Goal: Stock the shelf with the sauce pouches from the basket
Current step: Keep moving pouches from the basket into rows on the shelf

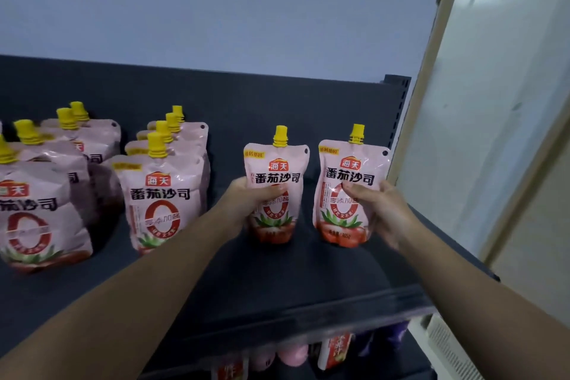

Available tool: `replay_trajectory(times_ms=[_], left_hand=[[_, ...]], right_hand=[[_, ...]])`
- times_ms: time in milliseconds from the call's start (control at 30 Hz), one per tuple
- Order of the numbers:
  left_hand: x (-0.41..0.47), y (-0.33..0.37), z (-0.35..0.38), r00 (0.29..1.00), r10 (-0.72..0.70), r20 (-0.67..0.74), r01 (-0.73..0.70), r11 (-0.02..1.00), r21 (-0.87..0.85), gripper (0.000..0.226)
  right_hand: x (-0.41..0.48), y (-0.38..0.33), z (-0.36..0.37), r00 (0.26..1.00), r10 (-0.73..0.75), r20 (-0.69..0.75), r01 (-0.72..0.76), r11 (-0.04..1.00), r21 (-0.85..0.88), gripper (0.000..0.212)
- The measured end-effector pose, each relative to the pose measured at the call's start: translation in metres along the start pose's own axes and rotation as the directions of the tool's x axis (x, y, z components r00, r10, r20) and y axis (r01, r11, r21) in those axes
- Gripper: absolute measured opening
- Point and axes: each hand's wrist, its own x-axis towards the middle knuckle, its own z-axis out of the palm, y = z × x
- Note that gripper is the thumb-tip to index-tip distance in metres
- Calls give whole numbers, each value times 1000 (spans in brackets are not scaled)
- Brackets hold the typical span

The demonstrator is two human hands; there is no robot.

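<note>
Head view: left hand (246,194) and right hand (381,210) each grip an upright sauce pouch (276,185) (second pouch (350,182) beside it); seat both bases flat on the shelf (293,281) before releasing.

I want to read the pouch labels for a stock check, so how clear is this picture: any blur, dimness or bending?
Head view: dim, bluish light; labels on the pouch in the left hand and the pouch in the right hand are readable in large print, small print soft; the leftmost pouch is smeared near the edge; the shelf lines bow from the wide lens; items below are blurred.
</note>
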Motion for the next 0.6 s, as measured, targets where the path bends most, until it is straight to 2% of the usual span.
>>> replay_trajectory(times_ms=[233, 333, 467, 533, 600], left_hand=[[31, -9, -1, 999, 31, -42, -30, 999, 31, 19], [36, -9, 3, 997, 52, -64, -43, 990, 135, 20], [31, -11, 1, 999, 37, -24, -26, 933, 360, 39], [26, -14, -3, 1000, -10, 6, 8, 933, 359, 45], [24, -18, -4, 998, 17, -64, 7, 936, 353, 48]], right_hand=[[54, 10, -18, 999, 7, 53, -6, 1000, -18, 20], [78, 13, -26, 994, 10, 109, -5, 999, -43, 21], [105, 11, -35, 982, -10, 191, 33, 992, -119, 22], [118, 11, -42, 969, -8, 246, 47, 987, -154, 21], [130, 9, -49, 951, 37, 308, 35, 973, -228, 23]])
